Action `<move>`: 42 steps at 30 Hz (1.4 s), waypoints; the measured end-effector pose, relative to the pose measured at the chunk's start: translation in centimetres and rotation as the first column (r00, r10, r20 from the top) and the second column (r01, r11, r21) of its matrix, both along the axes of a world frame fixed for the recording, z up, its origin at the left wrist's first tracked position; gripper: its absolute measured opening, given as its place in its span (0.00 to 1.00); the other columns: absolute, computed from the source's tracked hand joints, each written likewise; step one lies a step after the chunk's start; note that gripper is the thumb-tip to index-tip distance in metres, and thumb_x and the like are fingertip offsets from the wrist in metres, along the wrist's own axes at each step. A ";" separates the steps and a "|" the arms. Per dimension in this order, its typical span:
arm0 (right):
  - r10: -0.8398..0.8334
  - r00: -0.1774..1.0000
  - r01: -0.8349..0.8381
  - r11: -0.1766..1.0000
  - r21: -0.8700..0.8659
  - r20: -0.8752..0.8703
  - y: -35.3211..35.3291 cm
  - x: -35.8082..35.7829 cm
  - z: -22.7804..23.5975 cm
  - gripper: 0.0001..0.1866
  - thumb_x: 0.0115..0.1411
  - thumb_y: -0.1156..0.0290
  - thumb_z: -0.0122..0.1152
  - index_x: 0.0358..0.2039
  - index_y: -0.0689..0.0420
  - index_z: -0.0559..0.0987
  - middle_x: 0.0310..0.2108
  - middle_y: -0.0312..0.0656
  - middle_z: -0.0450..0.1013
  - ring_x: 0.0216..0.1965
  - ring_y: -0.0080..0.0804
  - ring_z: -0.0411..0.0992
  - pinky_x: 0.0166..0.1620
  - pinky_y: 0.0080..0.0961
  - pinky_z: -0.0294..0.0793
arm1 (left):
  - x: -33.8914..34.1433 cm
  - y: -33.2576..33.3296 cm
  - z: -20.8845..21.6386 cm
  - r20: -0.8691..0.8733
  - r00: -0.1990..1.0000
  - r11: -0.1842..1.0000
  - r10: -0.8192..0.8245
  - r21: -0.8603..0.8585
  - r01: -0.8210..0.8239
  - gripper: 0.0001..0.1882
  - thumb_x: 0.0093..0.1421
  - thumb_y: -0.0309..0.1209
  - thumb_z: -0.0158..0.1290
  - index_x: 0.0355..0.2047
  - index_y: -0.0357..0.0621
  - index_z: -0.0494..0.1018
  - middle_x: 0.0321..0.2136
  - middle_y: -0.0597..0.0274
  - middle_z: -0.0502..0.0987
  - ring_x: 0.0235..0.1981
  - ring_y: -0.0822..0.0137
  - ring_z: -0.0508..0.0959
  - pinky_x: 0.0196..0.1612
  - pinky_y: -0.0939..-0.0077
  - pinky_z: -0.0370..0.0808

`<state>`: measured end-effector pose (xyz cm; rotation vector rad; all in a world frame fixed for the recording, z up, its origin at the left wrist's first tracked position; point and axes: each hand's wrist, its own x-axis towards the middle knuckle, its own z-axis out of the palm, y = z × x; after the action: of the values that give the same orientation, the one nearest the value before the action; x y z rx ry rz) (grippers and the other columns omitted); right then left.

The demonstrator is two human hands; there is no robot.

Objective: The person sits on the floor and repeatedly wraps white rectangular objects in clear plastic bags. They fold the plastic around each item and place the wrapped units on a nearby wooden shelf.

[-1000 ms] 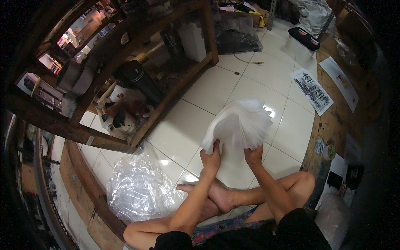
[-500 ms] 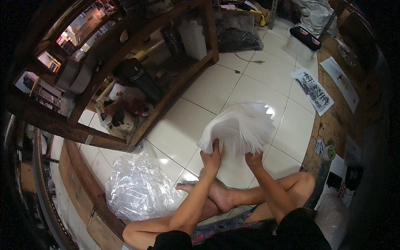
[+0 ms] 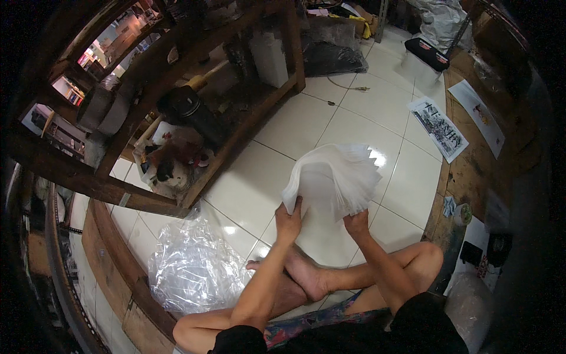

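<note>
Just ahead of the left grip (image 3: 289,220) and right grip (image 3: 356,222), the sheets (image 3: 339,177) arch from one to the other, and beyond, wide open floor (image 3: 286,127)! Out left, a stretch of free floor, then the rack (image 3: 239,144) walls it off; low left, the bag (image 3: 194,265) bulges. Out right, free passage up to the boards (image 3: 471,183). Behind? Crossed legs (image 3: 345,277), close in, blocking!

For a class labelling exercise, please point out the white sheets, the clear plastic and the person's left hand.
White sheets (image 3: 351,171), head view: middle of the fanned stack.
Clear plastic (image 3: 197,265), head view: its crumpled middle.
Left hand (image 3: 288,226), head view: middle of the hand.
</note>
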<state>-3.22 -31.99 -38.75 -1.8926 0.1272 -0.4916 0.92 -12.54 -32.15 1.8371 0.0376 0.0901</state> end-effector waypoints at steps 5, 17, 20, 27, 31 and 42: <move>0.263 0.932 -0.112 0.862 0.494 -0.248 0.8 -1.3 6.6 0.32 0.53 0.69 0.68 0.56 0.58 0.64 0.49 0.41 0.65 0.48 0.33 0.66 0.54 0.34 0.67 | 2.9 3.9 9.7 -0.050 0.935 0.899 -0.350 0.262 0.351 0.11 0.61 0.32 0.52 0.40 0.38 0.75 0.30 0.51 0.79 0.32 0.62 0.79 0.37 0.70 0.72; 0.341 0.871 -0.133 0.857 -0.498 0.354 2.1 -0.4 24.0 0.50 0.44 0.72 0.71 0.65 0.57 0.51 0.62 0.55 0.52 0.65 0.49 0.51 0.65 0.47 0.50 | 5.5 5.8 24.9 -0.330 0.818 0.015 -0.472 0.924 0.381 0.13 0.50 0.30 0.52 0.37 0.50 0.78 0.31 0.47 0.79 0.35 0.47 0.79 0.39 0.53 0.75; 0.504 0.859 -0.271 0.599 -0.753 0.091 5.0 2.1 30.7 0.40 0.44 0.69 0.69 0.58 0.59 0.62 0.51 0.55 0.67 0.57 0.50 0.63 0.62 0.44 0.57 | 5.3 5.1 26.4 -0.310 0.816 -0.027 -0.489 0.940 0.340 0.13 0.49 0.30 0.53 0.36 0.47 0.79 0.31 0.47 0.79 0.34 0.48 0.79 0.39 0.52 0.76; 0.504 0.800 -0.476 0.203 -0.855 -0.326 10.0 6.4 33.6 0.12 0.52 0.66 0.61 0.34 0.60 0.81 0.32 0.52 0.78 0.37 0.49 0.77 0.41 0.41 0.77 | 3.1 7.1 29.7 -0.296 0.849 -0.051 -0.438 0.951 0.306 0.12 0.50 0.29 0.52 0.36 0.46 0.79 0.35 0.49 0.80 0.39 0.50 0.80 0.41 0.56 0.76; 0.598 0.708 -0.566 0.162 -0.808 -0.376 11.8 6.4 34.7 0.13 0.54 0.65 0.59 0.39 0.57 0.79 0.33 0.51 0.76 0.38 0.51 0.74 0.44 0.43 0.73 | 1.6 9.9 30.5 -0.267 0.852 -0.002 -0.450 0.955 0.298 0.12 0.51 0.30 0.52 0.36 0.46 0.79 0.34 0.49 0.80 0.38 0.50 0.80 0.41 0.56 0.76; 0.765 0.616 -0.475 0.170 -0.863 -0.189 13.7 5.3 44.8 0.13 0.56 0.67 0.57 0.38 0.62 0.78 0.34 0.54 0.75 0.37 0.51 0.73 0.44 0.37 0.71 | -12.3 18.3 21.4 0.777 0.428 0.826 0.463 -0.203 -0.525 0.28 0.58 0.36 0.56 0.54 0.37 0.62 0.52 0.52 0.66 0.53 0.61 0.67 0.58 0.62 0.61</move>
<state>2.07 -18.29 6.01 -2.5465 -1.3920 -0.2059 -11.37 5.78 -10.74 1.6337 -0.0651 1.3825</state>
